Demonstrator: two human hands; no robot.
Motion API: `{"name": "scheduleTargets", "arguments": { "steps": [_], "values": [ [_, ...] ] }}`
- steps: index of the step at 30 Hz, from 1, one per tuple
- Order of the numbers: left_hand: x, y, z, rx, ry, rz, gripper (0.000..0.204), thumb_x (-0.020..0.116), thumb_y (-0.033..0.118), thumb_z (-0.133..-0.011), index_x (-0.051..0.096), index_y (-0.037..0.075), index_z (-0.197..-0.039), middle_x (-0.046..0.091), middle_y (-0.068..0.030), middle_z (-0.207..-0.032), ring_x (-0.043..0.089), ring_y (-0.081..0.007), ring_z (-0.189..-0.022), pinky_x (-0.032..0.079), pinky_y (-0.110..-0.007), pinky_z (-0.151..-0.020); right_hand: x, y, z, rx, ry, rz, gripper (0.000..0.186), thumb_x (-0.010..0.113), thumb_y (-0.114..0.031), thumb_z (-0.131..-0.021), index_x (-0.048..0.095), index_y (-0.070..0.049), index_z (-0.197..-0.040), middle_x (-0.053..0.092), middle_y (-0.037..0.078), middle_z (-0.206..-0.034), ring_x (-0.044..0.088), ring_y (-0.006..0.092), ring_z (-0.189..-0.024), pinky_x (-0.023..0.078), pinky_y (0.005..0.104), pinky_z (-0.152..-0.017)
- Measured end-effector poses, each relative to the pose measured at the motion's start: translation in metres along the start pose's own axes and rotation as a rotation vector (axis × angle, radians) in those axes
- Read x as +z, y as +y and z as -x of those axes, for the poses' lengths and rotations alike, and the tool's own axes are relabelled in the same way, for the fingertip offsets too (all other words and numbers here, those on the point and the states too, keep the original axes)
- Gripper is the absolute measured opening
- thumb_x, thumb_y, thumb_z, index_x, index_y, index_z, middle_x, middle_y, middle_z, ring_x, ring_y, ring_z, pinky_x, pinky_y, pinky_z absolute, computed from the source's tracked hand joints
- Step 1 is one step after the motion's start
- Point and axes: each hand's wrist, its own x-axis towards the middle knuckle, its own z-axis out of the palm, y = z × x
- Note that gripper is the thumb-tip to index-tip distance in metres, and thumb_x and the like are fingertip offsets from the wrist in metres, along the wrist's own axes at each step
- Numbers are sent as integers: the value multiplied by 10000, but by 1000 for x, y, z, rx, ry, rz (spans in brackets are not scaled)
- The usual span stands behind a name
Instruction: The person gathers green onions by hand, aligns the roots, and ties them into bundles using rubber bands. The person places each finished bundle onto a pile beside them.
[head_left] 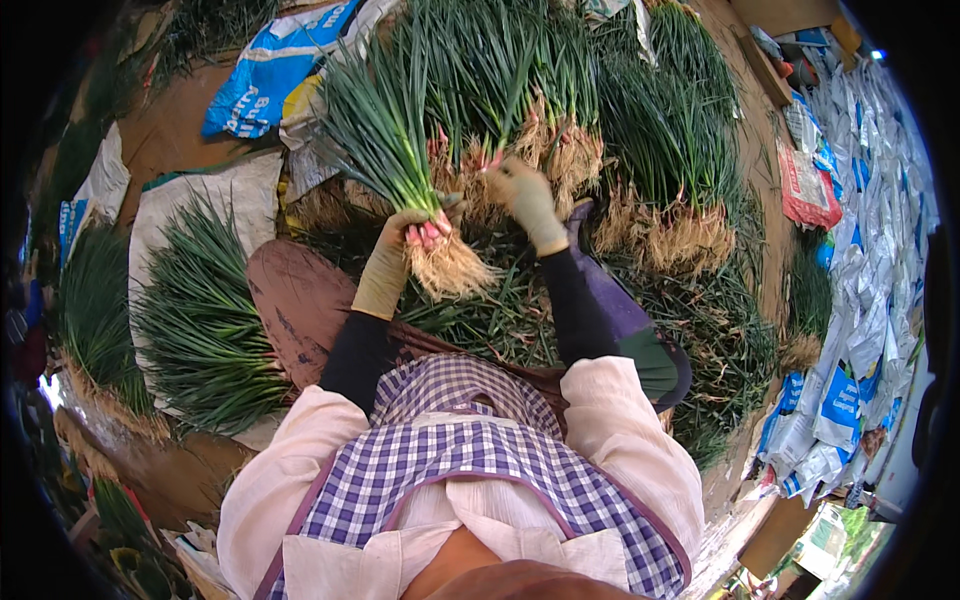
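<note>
- The person's two hands are apart, both in pale yellowish gloves, with black undersleeves [578,305] running from the wrists to loose light-pink sleeves [635,420].
- The left forearm reaches up and forward, and the left hand [405,230] is closed round a bunch of spring onions [425,190] at the base of its stems, just above the reddish bulbs.
- The right forearm reaches forward too, with the right hand [527,198] bent inward at the wrist and its fingers curled toward the left. Something pinkish shows at the fingertips, but from here I cannot tell whether they grip it.
- The held bunch tilts in that left grasp: its green leaves fan out beyond the hand and to the left, and its tan roots [450,268] hang on the near side, in the space between the two wrists.
- Right beyond both hands stands a row of more spring onion bunches [490,70], roots turned toward the person; another large cluster [665,130] sits to the right of the right hand.
- Below the hands, loose green leaves [495,325] litter the ground, near a purple-and-green boot [615,300] beside the right forearm.
- Left of the left hand, past the brown-clad knee [300,300], a heap of spring onions [205,310] lies partly on a whitish sack [158,220].
- Beyond the left hand, off to the left, lies a crumpled blue bag [285,65].
</note>
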Motion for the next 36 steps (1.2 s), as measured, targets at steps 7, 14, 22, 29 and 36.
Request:
{"name": "scheduleTargets", "arguments": {
  "steps": [7,14,22,29,36],
  "values": [
    [-16,-13,-12,-115,74,-33,460,568,75,-752,505,-132,-1158,654,-207,-876,640,-175,-677,543,-247,-567,41,62,-6,-630,-130,230,260,474,-293,-925,608,-103,-1039,642,86,-904,626,216,-812,513,371,-715],
    [-5,-5,-6,-100,-217,137,534,567,66,-754,442,-121,-1238,542,-232,-1195,538,-298,-1093,436,-363,-951,-34,69,-124,206,138,416,486,517,-414,-888,543,-66,-1226,642,172,-974,618,207,-774,496,338,-667],
    [-12,-3,-1,-35,-74,111,565,531,57,-766,387,-154,-1271,557,-263,-1165,445,-329,-1231,319,-378,-1073,-32,44,-14,-173,554,526,275,561,-366,-876,635,-155,-1035,658,62,-828,615,201,-676,474,338,-585],
    [-23,-11,-4,-173,-31,-45,308,531,101,-802,550,-158,-968,637,-220,-899,563,-239,-759,458,-295,-738,41,8,71,-670,270,967,269,448,-342,-929,555,-166,-756,474,-30,-518,429,124,-400,340,289,-400],
    [-31,-27,3,-209,105,-33,269,556,76,-787,614,-150,-921,640,-259,-914,624,-289,-811,509,-350,-796,67,70,73,-185,-347,549,199,565,-213,-815,623,-49,-912,648,133,-770,636,327,-713,500,430,-644]
  ]
}}
